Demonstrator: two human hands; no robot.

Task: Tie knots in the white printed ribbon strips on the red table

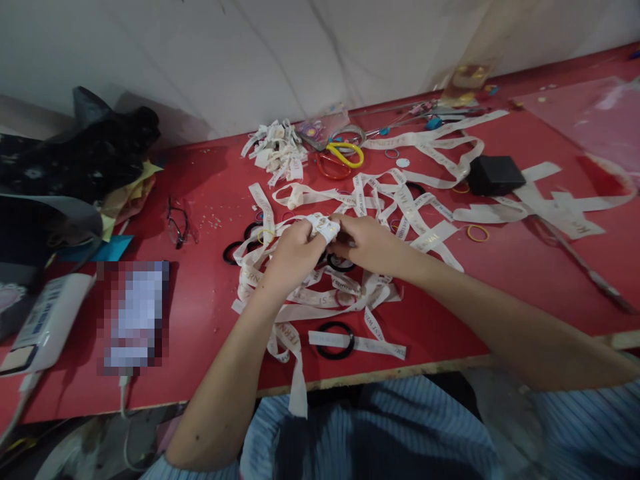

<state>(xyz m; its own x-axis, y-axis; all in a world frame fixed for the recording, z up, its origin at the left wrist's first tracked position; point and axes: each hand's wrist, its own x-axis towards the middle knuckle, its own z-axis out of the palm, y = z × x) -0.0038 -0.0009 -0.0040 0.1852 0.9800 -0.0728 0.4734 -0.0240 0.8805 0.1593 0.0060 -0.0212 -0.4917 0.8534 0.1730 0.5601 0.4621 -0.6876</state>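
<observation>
My left hand (295,248) is closed on a bunched piece of white printed ribbon (324,227). Right up against it, my right hand (363,241) pinches the same ribbon from the other side; its fingertips are partly hidden. Under and around both hands lies a tangle of loose white ribbon (305,297) with gold and black lettering. Black hair ties sit among the strips, one of them (336,341) near the table's front edge with a short ribbon lying across it. Another black hair tie (341,262) shows just below my right hand.
Behind the tangle are a heap of ribbon bows (280,150) and yellow-handled scissors (346,155). A black block (496,175) weighs down ribbon at right, near a thin metal rod (595,277). Eyeglasses (177,223), a phone (135,313) on a cable and a white device (53,323) lie left.
</observation>
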